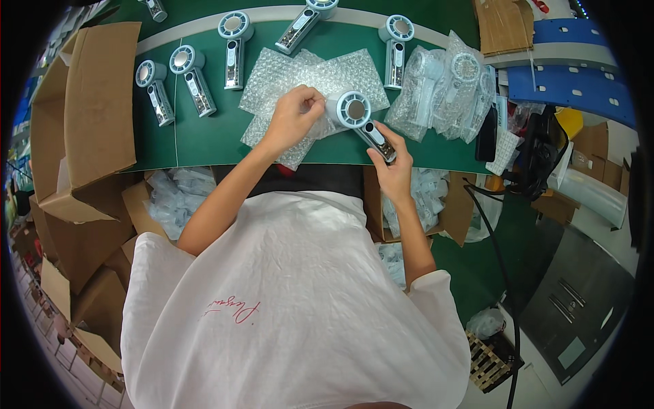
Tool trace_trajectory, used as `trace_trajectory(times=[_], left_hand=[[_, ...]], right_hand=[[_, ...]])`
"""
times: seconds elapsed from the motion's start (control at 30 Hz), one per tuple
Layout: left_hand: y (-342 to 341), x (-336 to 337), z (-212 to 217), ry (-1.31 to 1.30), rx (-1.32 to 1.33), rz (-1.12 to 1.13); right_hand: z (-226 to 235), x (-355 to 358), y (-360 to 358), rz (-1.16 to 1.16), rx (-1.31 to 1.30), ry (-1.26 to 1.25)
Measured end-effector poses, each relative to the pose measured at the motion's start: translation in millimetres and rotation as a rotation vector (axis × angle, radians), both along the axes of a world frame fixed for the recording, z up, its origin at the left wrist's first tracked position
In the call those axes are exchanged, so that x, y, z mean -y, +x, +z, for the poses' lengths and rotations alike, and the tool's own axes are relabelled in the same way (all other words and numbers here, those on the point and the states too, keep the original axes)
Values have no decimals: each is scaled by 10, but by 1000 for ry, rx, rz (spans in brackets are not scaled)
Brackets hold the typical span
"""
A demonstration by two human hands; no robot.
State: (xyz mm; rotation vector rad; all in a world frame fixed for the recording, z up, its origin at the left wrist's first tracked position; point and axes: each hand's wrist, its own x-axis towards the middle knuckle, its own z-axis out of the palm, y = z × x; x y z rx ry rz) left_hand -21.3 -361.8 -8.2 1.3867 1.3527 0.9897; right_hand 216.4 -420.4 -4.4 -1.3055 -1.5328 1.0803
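Bubble-wrap pouch (320,112) is pinched at its mouth by left hand (297,112), fingers closed on the film. Right hand (390,158) grips the handle of a handheld fan (360,119), head at the pouch, above the green belt (204,136). Best to hold the mouth wide and feed head-first. Both forearms reach forward, wrists bent inward.

— What is being held?
— A small light-blue handheld fan with a round head and dark-panelled handle (360,119), tilted, head to the far left, handle near right.
— And under it?
— A clear bubble-wrap pouch (300,88), crumpled, on the green surface, its open edge at the fan's head.
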Motion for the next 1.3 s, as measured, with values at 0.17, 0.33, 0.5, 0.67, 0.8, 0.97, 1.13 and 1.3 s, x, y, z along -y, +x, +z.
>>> trace_trajectory(times=[0.17,0.33,0.5,0.67,0.8,0.97,1.13,1.3], left_hand=[[-52,-74,53,-196,155,63],[-52,-130,253,-323,271,102],[177,17,465,-48,90,12],[392,92,765,336,-171,-105],[460,20,932,462,-222,-145],[513,-125,1046,525,-255,-192],[660,-150,1207,566,-202,-216],[739,-65,1207,589,-129,-201]], right_hand=[[13,-65,76,46,91,46],[64,-104,71,126,186,108],[421,-146,-56,188,403,217],[1000,-139,-151,72,394,21],[1121,-93,-221,-155,129,-248],[1081,-79,-273,-368,-101,-186],[1189,-123,-220,-459,-2,-16],[1207,-134,-166,-613,-537,-119]])
